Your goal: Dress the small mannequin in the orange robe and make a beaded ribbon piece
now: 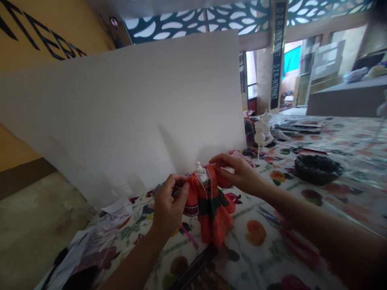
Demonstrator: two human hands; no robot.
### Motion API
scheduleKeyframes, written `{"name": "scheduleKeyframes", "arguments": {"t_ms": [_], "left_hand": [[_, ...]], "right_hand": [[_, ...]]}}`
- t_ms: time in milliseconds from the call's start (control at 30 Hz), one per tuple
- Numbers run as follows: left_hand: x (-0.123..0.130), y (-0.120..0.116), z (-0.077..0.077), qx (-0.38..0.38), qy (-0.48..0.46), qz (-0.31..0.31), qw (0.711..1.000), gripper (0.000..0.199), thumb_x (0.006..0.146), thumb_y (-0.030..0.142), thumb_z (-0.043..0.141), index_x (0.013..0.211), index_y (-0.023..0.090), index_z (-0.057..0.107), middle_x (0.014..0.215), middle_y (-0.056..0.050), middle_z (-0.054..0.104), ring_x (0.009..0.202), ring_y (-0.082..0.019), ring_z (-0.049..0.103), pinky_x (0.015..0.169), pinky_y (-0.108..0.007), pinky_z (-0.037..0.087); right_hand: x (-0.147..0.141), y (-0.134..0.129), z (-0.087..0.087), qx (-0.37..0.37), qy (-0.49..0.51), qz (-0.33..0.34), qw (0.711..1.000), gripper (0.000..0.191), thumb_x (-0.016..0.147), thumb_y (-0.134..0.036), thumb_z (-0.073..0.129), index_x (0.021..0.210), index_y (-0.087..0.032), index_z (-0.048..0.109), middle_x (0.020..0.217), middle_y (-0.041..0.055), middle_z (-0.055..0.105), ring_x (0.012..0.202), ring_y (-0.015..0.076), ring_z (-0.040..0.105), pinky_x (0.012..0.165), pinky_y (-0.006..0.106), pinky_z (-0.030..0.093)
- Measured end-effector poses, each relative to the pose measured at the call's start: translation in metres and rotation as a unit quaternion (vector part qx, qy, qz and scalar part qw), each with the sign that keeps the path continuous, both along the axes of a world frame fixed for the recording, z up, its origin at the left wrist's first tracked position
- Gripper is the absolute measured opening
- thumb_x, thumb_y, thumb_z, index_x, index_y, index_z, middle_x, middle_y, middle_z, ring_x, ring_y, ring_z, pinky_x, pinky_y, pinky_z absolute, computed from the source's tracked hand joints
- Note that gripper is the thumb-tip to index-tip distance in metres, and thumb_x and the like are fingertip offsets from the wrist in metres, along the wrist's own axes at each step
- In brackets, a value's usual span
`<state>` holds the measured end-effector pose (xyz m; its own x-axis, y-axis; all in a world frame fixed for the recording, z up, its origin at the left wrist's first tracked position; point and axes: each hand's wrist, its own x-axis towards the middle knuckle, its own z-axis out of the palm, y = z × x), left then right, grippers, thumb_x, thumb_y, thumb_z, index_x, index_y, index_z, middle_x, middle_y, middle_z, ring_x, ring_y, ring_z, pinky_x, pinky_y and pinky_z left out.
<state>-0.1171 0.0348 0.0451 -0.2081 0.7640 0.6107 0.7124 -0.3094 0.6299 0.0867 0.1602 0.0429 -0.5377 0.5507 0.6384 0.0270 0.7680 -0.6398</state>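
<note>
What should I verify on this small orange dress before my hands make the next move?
1. The orange doll dress sits on the white dress form: ok, the top of the form shows above the neckline.
2. The left hand holds the dress: ok, its fingers close on the dress's edge near the shoulder.
3. The right hand is in contact: ok, its fingertips rest on the upper part of the dress.
4. The red-handled scissors stay apart from the dress: ok, they lie on the floral tablecloth near the right forearm.
5. The fabric under the left fingers: cannot tell, the fingers hide it.
</note>
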Motion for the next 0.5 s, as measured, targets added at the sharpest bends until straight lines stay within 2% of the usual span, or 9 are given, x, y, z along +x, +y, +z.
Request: {"name": "scheduleKeyframes", "arguments": {"t_ms": [100, 300, 500], "left_hand": [[0.002, -0.002, 0.0, 0.022, 0.021, 0.0, 1.0, 0.007, 0.094, 0.027, 0.057, 0.097, 0.022, 0.061, 0.087, 0.0, 0.066, 0.079, -0.014, 0.062, 0.072, -0.026, 0.049], [0.009, -0.007, 0.0, 0.029, 0.071, -0.007, 0.997, 0.006, 0.094, 0.025, 0.057, 0.099, 0.022, 0.06, 0.089, 0.0, 0.066, 0.08, -0.014, 0.062, 0.08, -0.029, 0.049], [0.017, -0.001, 0.002, 0.054, 0.081, 0.011, 0.995, 0.013, 0.089, 0.03, 0.064, 0.097, 0.021, 0.058, 0.102, -0.004, 0.065, 0.092, -0.018, 0.062, 0.086, -0.032, 0.049]], "right_hand": [[0.001, -0.005, 0.003, -0.007, 0.003, 0.007, 1.0, 0.025, 0.089, -0.018, 0.054, 0.112, -0.02, 0.064, 0.094, 0.0039, 0.072, 0.087, 0.0163, 0.067, 0.081, 0.032, 0.052], [0.002, -0.016, 0.008, 0.029, -0.003, -0.004, 1.0, 0.025, 0.087, -0.015, 0.052, 0.108, -0.018, 0.065, 0.101, 0.0062, 0.072, 0.094, 0.0183, 0.067, 0.084, 0.033, 0.051], [0.002, -0.015, 0.009, 0.028, -0.006, 0.005, 1.0, 0.022, 0.089, -0.016, 0.054, 0.108, -0.019, 0.065, 0.099, 0.0059, 0.07, 0.092, 0.0187, 0.066, 0.085, 0.035, 0.052]]}}
